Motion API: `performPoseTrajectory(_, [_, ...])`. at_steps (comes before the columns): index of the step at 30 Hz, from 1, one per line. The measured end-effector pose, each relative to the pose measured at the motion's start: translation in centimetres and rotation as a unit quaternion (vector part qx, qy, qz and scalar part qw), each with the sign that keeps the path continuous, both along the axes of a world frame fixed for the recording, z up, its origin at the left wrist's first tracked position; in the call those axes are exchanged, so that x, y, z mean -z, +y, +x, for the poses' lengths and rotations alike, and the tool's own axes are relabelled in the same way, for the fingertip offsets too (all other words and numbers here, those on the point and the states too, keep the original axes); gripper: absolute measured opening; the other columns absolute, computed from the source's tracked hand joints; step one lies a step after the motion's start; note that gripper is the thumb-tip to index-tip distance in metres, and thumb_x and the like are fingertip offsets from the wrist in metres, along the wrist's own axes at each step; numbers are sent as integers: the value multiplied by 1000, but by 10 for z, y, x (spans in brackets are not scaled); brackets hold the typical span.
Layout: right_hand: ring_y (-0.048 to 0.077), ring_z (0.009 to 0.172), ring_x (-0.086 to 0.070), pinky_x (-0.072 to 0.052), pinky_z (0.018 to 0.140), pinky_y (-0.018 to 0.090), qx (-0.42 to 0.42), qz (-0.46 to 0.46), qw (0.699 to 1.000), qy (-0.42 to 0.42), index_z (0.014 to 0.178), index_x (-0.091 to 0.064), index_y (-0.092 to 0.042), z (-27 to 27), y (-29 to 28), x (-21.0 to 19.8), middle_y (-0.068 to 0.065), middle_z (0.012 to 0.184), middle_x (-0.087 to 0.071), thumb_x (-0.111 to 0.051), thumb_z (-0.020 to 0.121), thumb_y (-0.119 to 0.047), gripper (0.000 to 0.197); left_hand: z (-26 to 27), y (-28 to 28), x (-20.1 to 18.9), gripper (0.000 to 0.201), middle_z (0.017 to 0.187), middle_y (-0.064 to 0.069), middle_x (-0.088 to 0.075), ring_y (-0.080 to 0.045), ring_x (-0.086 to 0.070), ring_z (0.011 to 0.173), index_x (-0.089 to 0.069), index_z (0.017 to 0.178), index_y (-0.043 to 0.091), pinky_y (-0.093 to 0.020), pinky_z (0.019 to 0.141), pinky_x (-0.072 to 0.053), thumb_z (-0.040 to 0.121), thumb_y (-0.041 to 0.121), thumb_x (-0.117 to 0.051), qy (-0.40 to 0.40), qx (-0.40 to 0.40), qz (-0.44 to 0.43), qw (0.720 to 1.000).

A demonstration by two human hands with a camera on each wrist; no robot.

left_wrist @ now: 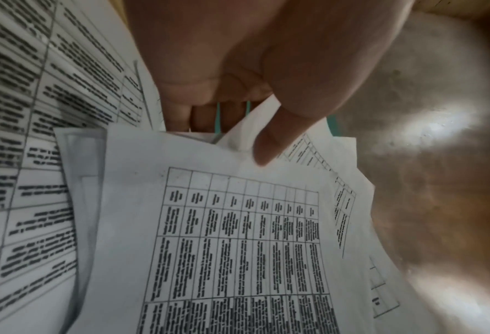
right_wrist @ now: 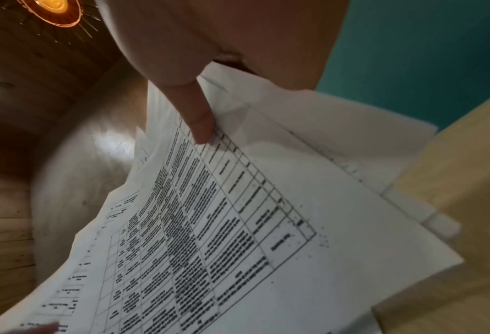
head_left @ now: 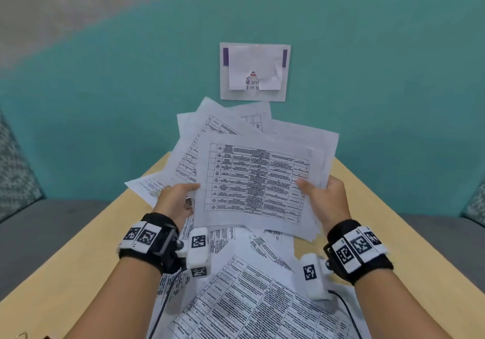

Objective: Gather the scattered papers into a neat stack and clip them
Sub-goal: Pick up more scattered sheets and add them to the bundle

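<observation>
1. A pale wooden table (head_left: 393,220) runs away from the viewer toward a teal wall; loose sheets (head_left: 249,299) printed with tables lie fanned across its near edge and middle.
2. A lifted bundle of papers (head_left: 252,181) hangs above the table's middle, splayed and uneven. The sheets look light, floppy and likely to slide, so opposite side edges seem the best hold.
3. The left hand (head_left: 174,202) pinches the bundle's left edge, thumb on top.
4. The right hand (head_left: 325,197) pinches the right edge likewise.

Even, soft head view with bowed edges; wrist views dim, motion-blurred, a ceiling lamp (right_wrist: 49,9) glaring.
</observation>
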State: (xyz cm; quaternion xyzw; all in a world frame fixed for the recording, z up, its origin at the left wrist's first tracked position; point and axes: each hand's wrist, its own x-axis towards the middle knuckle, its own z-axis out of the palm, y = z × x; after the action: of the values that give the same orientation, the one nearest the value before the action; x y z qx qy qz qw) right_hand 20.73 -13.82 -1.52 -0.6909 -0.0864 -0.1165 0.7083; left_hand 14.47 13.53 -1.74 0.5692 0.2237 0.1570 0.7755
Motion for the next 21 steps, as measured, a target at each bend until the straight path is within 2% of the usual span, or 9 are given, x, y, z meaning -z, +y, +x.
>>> performPoseTrajectory(2, [26,95,-72,-57,92,46,-3,6,1000,-4,89,-71,-23,1,1,-3,-2,95,-76,-70,91,-7,16,0,-1,-5,34,95,-8,-70,-28,-64,88,-59,132,3,-44,83,-54,101,19,-59,-29,-9,-20,999])
performPoseTrajectory(5, [27,98,-72,-56,93,47,-10,10,1000,16,94,-73,-22,4,-1,-1,2,101,-77,-73,89,-8,15,-3,-3,-10,42,139,-15,-61,-35,-61,119,-53,142,9,-47,93,-52,104,26,-55,-47,-11,-41,998])
performPoseTrajectory(6, [27,98,-72,-56,94,47,-16,1,999,27,96,-73,-21,5,-2,2,3,101,-77,-73,89,-8,15,-3,-3,-9,42,144,-16,-56,-36,-60,123,-51,143,7,-48,97,-51,105,24,-54,-44,-7,-44,998])
performPoseTrajectory(10, [28,100,-71,-55,96,50,-12,-27,999,36,110,-72,-12,6,-3,7,5,104,-76,-69,92,-11,19,-4,-4,-5,46,131,-18,-58,-36,-64,106,-39,149,0,-49,102,-49,108,18,-49,-28,-10,-41,999])
performPoseTrajectory(12, [27,100,-72,-56,94,46,-6,-2,1000,29,113,-72,-10,5,-4,2,5,105,-77,-68,92,-8,21,-3,-1,-6,50,123,-14,-54,-38,-63,109,-35,151,-1,-49,102,-49,107,18,-51,-25,-14,-30,999])
performPoseTrajectory(14, [24,96,-72,-58,88,40,-7,33,999,27,109,-72,-11,2,-6,-6,3,101,-76,-67,92,-3,19,-3,2,-6,38,118,-11,-55,-37,-65,106,-47,141,2,-50,100,-51,105,16,-52,-28,-14,-27,999])
performPoseTrajectory(17, [23,92,-72,-58,84,39,-16,82,996,35,103,-70,-13,0,-8,-15,5,100,-76,-67,92,2,19,-6,5,-7,20,118,-16,-63,-33,-65,93,-61,117,5,-45,86,-54,100,14,-57,-39,-11,-29,999])
performPoseTrajectory(19, [25,91,-72,-58,82,39,-17,102,994,45,98,-69,-13,-1,-6,-20,7,100,-75,-66,91,4,18,-6,5,-10,26,126,-16,-63,-30,-63,95,-62,122,10,-43,90,-50,100,24,-58,-55,-17,-50,997])
performPoseTrajectory(21, [25,87,-71,-57,74,34,-4,126,990,58,95,-69,-11,-2,-3,-22,7,95,-75,-67,91,3,15,-7,2,-19,35,125,-10,-64,-26,-62,97,-63,126,16,-41,93,-49,98,38,-61,-83,-24,-97,992])
